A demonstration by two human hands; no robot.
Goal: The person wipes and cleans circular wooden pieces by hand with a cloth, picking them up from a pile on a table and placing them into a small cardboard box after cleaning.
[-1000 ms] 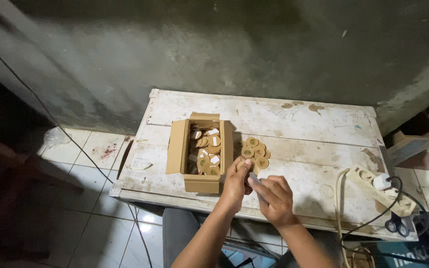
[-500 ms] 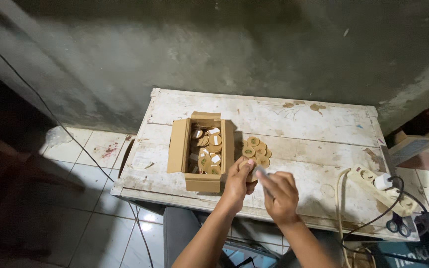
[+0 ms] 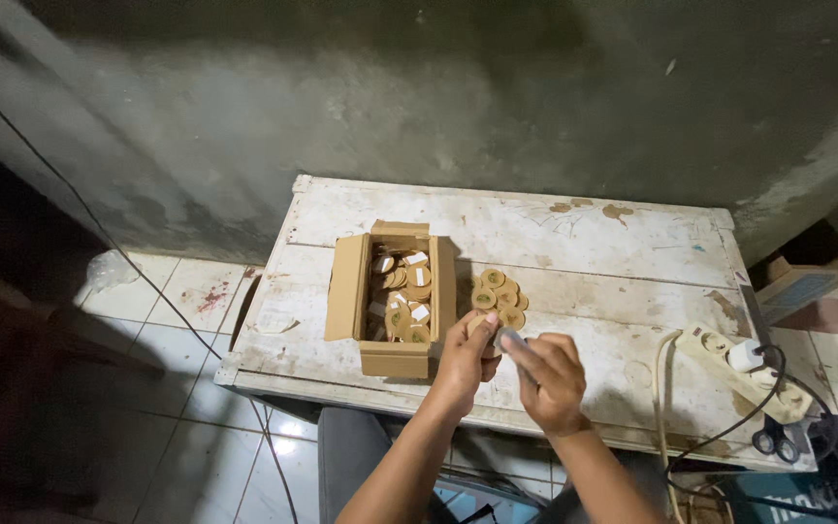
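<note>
My left hand (image 3: pixel 467 355) and my right hand (image 3: pixel 547 376) meet over the front of a worn white wooden table (image 3: pixel 574 243). The left hand's fingers are closed on a small round tan disc. A small pale grey piece (image 3: pixel 508 339) is pinched in the fingertips of the right hand and pressed against that disc. Just beyond the hands lies a small pile of round tan discs (image 3: pixel 498 296). To their left an open cardboard box (image 3: pixel 395 296) holds several more discs, some with white labels.
A white power strip (image 3: pixel 741 370) with a plug and black cable lies at the table's right end. The floor to the left is tiled (image 3: pixel 177 301). A rough grey wall (image 3: pixel 438 107) rises behind the table. Another cardboard box (image 3: pixel 799 287) sits at the far right.
Both hands stay together by the box. The right hand has shifted slightly and now presses the grey piece onto the disc held in the left hand.
</note>
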